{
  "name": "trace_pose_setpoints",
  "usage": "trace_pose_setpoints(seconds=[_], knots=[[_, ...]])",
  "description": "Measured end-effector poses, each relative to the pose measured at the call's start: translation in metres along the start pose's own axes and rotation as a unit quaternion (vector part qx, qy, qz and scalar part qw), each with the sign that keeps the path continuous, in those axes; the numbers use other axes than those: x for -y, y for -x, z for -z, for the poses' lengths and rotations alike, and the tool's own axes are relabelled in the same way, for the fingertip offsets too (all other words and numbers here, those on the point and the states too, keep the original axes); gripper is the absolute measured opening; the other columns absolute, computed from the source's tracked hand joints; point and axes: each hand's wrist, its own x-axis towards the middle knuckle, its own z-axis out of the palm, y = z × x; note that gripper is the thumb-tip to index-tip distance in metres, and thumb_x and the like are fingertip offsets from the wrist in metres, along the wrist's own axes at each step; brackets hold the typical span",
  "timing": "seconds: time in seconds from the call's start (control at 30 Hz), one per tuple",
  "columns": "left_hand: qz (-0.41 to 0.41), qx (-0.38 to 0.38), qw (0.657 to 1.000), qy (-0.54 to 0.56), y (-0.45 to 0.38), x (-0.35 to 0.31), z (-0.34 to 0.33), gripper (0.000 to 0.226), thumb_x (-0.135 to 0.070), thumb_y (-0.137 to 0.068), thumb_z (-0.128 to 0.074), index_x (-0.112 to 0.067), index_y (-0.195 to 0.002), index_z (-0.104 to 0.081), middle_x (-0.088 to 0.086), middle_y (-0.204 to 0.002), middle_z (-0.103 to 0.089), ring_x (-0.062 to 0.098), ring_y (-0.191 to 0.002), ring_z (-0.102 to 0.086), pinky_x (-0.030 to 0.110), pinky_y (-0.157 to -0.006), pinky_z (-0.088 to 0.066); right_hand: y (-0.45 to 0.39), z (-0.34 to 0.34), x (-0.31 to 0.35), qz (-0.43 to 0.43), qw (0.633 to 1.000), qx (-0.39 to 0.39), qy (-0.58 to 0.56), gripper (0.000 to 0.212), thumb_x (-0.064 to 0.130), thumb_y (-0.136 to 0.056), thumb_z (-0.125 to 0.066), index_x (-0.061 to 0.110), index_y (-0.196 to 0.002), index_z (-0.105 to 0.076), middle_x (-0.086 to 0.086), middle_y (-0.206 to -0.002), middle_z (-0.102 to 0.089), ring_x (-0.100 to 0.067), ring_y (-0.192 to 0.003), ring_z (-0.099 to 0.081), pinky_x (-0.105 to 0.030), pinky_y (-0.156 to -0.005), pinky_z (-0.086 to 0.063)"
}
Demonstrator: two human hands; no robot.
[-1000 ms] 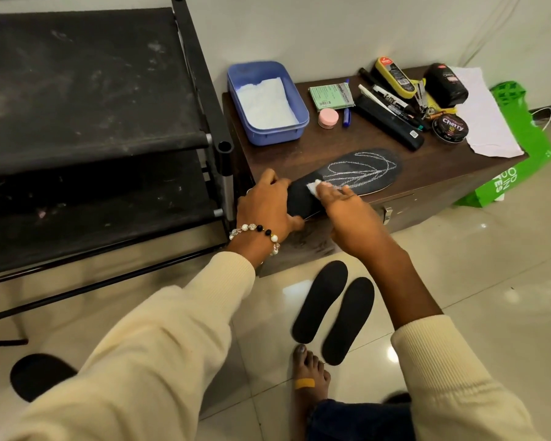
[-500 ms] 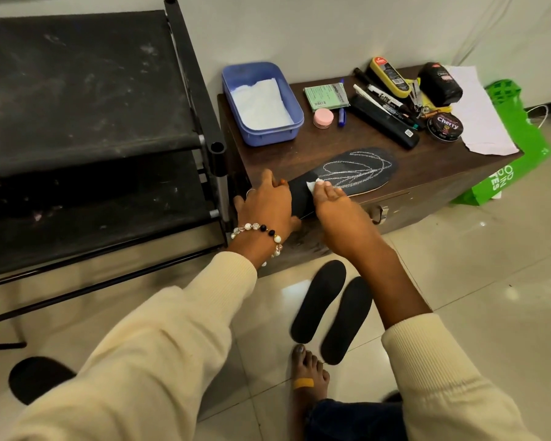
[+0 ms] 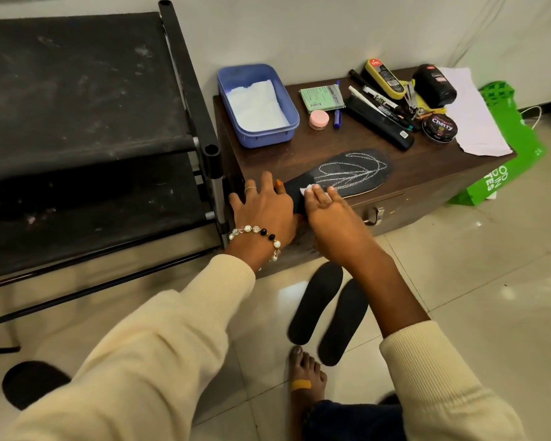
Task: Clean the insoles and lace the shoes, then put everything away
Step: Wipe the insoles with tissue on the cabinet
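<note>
A black insole with white stitching (image 3: 353,169) lies on the brown cabinet (image 3: 433,173), its heel end over the front-left edge. My left hand (image 3: 264,208) rests flat on that heel end with fingers spread, holding it down. Just right of it, my right hand (image 3: 330,213) presses a small white wipe (image 3: 309,188) onto the insole with straight fingers. Two plain black insoles (image 3: 315,300) (image 3: 344,321) lie side by side on the tiled floor below my right forearm.
A blue tub of white tissues (image 3: 229,90), a pink jar (image 3: 318,119), pens, a Cherry polish tin (image 3: 439,127), bottles and paper crowd the cabinet's back. A black shoe rack (image 3: 77,90) stands left, a green bag (image 3: 516,148) right. My bare foot (image 3: 306,374) is below.
My left hand's fingers have spread out flatter over the insole's heel. My right hand with the wipe has shifted a little toward the heel end.
</note>
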Motion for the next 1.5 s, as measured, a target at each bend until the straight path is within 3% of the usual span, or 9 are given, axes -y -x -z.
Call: trace_pose_setpoints(seconds=[0.2, 0.33, 0.57, 0.77, 0.97, 1.2, 1.33, 1.5], knots=[[-0.012, -0.022, 1.000, -0.005, -0.001, 0.000, 0.000, 0.053, -0.045, -0.090, -0.058, -0.013, -0.131, -0.052, 0.009, -0.139, -0.031, 0.036, -0.130, -0.028, 0.052, -0.103, -0.029, 0.001, -0.003, -0.010, -0.058, 0.998, -0.006, 0.015, 0.064, -0.003, -0.094, -0.039, -0.010, -0.146, -0.003, -0.027, -0.154, -0.015, -0.031, -0.146, -0.011, -0.042, -0.119, -0.003], [-0.012, -0.023, 1.000, -0.004, -0.001, 0.002, 0.000, 0.052, -0.044, -0.091, -0.058, -0.013, -0.132, -0.050, 0.009, -0.137, -0.032, 0.036, -0.129, -0.030, 0.051, -0.102, -0.030, -0.003, -0.004, 0.000, -0.028, 1.000, -0.006, 0.008, 0.066, -0.004, -0.094, -0.038, -0.009, -0.146, 0.002, -0.028, -0.154, -0.005, -0.032, -0.146, -0.004, -0.039, -0.119, -0.003], [-0.010, -0.023, 1.000, 0.013, -0.004, 0.004, 0.002, 0.055, -0.050, -0.086, -0.062, -0.015, -0.129, -0.053, 0.007, -0.131, -0.037, 0.034, -0.127, -0.034, 0.050, -0.100, -0.032, 0.002, 0.002, 0.002, -0.045, 0.999, 0.004, 0.012, 0.062, 0.000, -0.094, -0.042, -0.012, -0.145, -0.009, -0.028, -0.152, -0.019, -0.033, -0.144, -0.019, -0.040, -0.119, -0.011], [-0.010, -0.023, 1.000, 0.013, -0.005, 0.005, 0.001, 0.054, -0.048, -0.085, -0.064, -0.016, -0.127, -0.054, 0.006, -0.132, -0.037, 0.033, -0.126, -0.035, 0.050, -0.100, -0.033, -0.012, 0.009, 0.001, -0.036, 0.997, 0.032, -0.056, 0.073, -0.002, -0.091, -0.044, -0.008, -0.146, 0.004, -0.026, -0.156, -0.002, -0.032, -0.146, -0.003, -0.034, -0.117, -0.003], [-0.007, -0.022, 0.999, 0.028, -0.009, 0.007, 0.001, 0.060, -0.051, -0.080, -0.068, -0.018, -0.128, -0.054, 0.005, -0.131, -0.039, 0.032, -0.125, -0.037, 0.050, -0.100, -0.034, -0.008, 0.017, 0.001, -0.043, 0.997, 0.039, -0.044, 0.062, 0.007, -0.095, -0.046, -0.007, -0.146, -0.014, -0.023, -0.152, -0.023, -0.034, -0.141, -0.023, -0.036, -0.115, -0.018], [-0.003, -0.035, 0.998, 0.057, -0.008, 0.009, 0.000, 0.054, -0.050, -0.078, -0.070, -0.021, -0.122, -0.059, 0.003, -0.128, -0.042, 0.030, -0.121, -0.040, 0.049, -0.098, -0.034, -0.030, 0.009, 0.007, -0.040, 0.996, 0.029, -0.079, 0.072, 0.007, -0.095, -0.046, -0.009, -0.146, 0.002, -0.027, -0.155, -0.005, -0.034, -0.146, -0.006, -0.035, -0.117, -0.005], [0.001, -0.053, 0.997, 0.063, -0.009, 0.012, -0.002, 0.047, -0.048, -0.079, -0.071, -0.025, -0.118, -0.061, 0.001, -0.124, -0.044, 0.029, -0.119, -0.042, 0.047, -0.096, -0.035, -0.026, 0.012, 0.003, -0.002, 0.997, 0.022, -0.076, 0.071, 0.007, -0.093, -0.046, -0.005, -0.148, -0.004, -0.022, -0.156, -0.011, -0.029, -0.145, -0.012, -0.030, -0.116, -0.006], [0.001, -0.030, 0.997, 0.077, -0.010, 0.012, 0.002, 0.059, -0.053, -0.074, -0.073, -0.024, -0.123, -0.059, 0.002, -0.124, -0.044, 0.027, -0.118, -0.042, 0.046, -0.097, -0.035, -0.029, 0.012, 0.000, -0.062, 0.996, 0.021, -0.065, 0.071, 0.008, -0.093, -0.050, -0.011, -0.146, -0.005, -0.027, -0.154, -0.016, -0.036, -0.144, -0.015, -0.039, -0.118, -0.010]])
